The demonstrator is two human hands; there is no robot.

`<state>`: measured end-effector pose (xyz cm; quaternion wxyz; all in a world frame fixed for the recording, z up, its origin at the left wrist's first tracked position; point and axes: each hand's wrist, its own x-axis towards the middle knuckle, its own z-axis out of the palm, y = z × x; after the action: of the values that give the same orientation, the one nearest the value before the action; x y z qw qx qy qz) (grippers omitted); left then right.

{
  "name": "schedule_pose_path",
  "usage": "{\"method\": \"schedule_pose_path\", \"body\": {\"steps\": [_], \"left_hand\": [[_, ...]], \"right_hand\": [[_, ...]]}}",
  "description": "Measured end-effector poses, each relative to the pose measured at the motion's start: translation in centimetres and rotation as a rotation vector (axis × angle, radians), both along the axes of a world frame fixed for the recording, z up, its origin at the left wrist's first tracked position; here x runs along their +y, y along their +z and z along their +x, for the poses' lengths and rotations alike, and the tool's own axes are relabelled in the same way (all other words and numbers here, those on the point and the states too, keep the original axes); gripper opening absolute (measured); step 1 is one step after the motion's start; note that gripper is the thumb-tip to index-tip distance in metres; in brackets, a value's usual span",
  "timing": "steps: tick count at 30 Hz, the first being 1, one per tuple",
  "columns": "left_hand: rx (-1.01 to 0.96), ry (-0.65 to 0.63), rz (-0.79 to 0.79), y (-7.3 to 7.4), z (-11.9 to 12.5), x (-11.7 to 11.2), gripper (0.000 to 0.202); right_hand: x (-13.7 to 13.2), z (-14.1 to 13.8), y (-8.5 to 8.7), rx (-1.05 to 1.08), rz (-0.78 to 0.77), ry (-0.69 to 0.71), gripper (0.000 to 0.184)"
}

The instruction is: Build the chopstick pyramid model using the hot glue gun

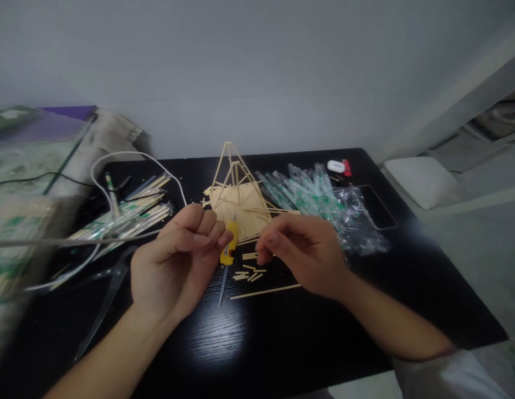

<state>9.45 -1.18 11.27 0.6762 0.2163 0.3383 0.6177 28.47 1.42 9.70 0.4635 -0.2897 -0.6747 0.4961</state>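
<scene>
Facing a dark tabletop (282,343), we have our left hand (178,249) curled, its grip pressed together, next to a yellow-handled tool (228,247); whether anything sits inside, we cannot tell. Our right hand (307,252) curls opposite, thumb near its fingers, and we cannot tell whether that grip pinches anything. Beyond our hands, a peaked stick frame (238,194) stands on a platform (224,206) of sticks laid side by side. Nearer us lie short stick pieces (241,275) and a long stick (266,291); plastic wrappers (307,191) spread right of the platform.
</scene>
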Motion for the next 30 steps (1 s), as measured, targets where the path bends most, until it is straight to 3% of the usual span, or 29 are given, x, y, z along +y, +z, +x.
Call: {"method": "schedule_pose_path", "body": {"steps": [11, 24, 30], "left_hand": [[-0.084, -0.08, -0.01, 0.14, -0.15, -0.16, 0.046], [-0.222, -0.17, -0.044, -0.19, -0.37, -0.05, 0.048], [-0.233, -0.191, -0.025, -0.41, -0.03, 0.0, 0.046]], "right_hand": [[0.19, 0.1, -0.19, -0.096, 0.112, -0.036, 0.012], [0.05, 0.24, -0.27, -0.12, 0.125, -0.053, 0.033], [0.01, 0.17, -0.67, -0.156, 0.219, -0.075, 0.019]]}}
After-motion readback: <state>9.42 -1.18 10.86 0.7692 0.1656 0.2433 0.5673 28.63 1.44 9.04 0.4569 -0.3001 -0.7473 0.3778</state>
